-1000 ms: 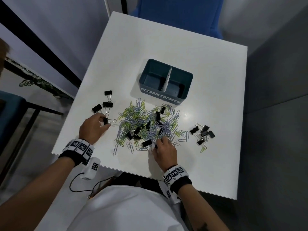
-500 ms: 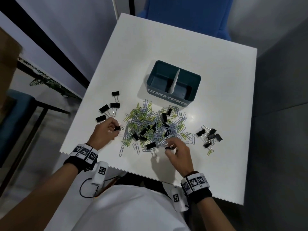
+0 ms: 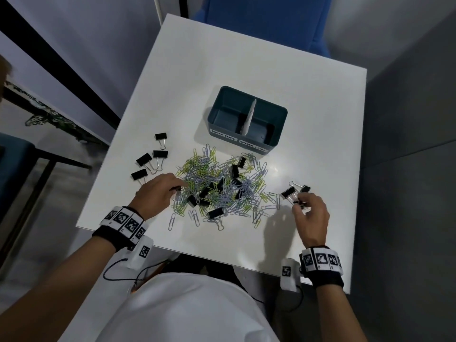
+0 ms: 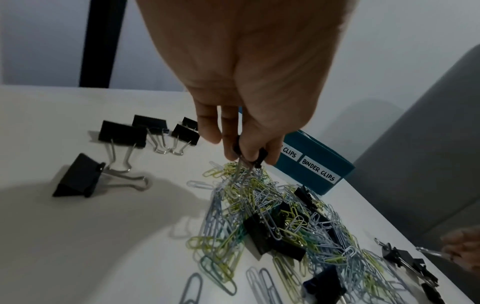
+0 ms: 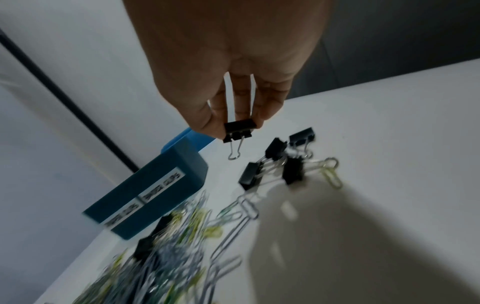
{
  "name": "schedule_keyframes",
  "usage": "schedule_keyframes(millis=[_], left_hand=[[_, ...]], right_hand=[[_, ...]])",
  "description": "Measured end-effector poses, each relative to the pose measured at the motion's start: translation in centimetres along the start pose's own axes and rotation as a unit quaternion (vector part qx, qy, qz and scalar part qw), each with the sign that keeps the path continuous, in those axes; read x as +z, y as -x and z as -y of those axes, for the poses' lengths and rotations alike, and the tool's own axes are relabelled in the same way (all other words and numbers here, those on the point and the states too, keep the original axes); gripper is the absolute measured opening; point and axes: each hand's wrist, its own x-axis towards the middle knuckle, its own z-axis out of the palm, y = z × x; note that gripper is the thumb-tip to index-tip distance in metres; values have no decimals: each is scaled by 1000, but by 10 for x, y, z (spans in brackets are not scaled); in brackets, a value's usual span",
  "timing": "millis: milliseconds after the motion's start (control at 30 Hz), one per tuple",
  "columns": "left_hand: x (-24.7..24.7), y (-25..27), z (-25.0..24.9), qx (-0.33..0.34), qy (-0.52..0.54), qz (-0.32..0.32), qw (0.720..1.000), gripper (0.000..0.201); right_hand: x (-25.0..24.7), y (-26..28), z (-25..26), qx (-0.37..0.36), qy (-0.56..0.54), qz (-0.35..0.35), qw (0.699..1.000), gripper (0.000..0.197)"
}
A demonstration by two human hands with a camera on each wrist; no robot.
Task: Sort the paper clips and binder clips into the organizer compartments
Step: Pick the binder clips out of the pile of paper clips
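A teal two-compartment organizer (image 3: 269, 147) stands at mid-table, labelled PAPER CLIPS on the left and BINDER CLIPS on the right, and both compartments look empty. In front of it lies a mixed pile of paper clips (image 3: 254, 191) with black binder clips among them. My left hand (image 4: 246, 155) pinches a small black binder clip (image 4: 261, 157) over the pile's left edge. My right hand (image 5: 235, 125) holds another small binder clip (image 5: 238, 130) in its fingertips above the right-hand group of binder clips (image 3: 288, 193).
Several larger binder clips (image 3: 144, 159) lie left of the pile near the table's left edge (image 3: 103, 174). Loose paper clips (image 3: 195, 215) are scattered toward the front edge. A blue chair (image 3: 266, 23) stands behind the table.
My right hand has lifted a binder clip from the front of the pile and carried it right to the group there. My left hand picked up a clip and shifted slightly toward the pile.
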Motion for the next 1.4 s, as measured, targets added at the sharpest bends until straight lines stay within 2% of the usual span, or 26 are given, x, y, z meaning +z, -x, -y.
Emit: schedule_keyframes(millis=[167,300,400,467,567,667,833,900,967,1133,1267,1400], left_hand=[[-5,-5,-16,-5,-47,-15,999,41],[-10,-15,-30,9,-35,-8,999,28],[-16,-23,-33,-1,34,-15,999,24],[-20,-24,-32,-34,115,-26,992,24],[-24,-23,-29,-87,192,-37,977,23],[-24,-21,-25,-110,212,-43,970,20],[-15,-17,-25,-161,294,-68,940,15],[-13,-17,-25,-167,299,-69,937,14],[-12,-18,-28,-169,311,-65,933,15],[-12,-22,-36,-168,365,-37,915,24],[-9,-26,-45,-160,367,5,916,31],[-10,-30,-60,-136,355,27,924,30]], right_hand=[[-9,-20,-25,56,37,-56,996,27],[-1,-33,-32,80,44,-36,995,32],[7,-39,-34,102,76,0,992,35],[9,-39,-31,106,72,6,992,34],[8,-33,-24,86,62,-13,994,33],[8,-19,-23,49,72,-52,995,28],[10,22,-13,95,89,-75,989,18],[15,36,-13,113,129,-53,984,18],[22,50,-11,112,173,-2,978,21],[38,74,4,33,215,104,971,25],[45,78,10,-44,171,179,968,35],[52,67,25,-91,115,191,970,32]])
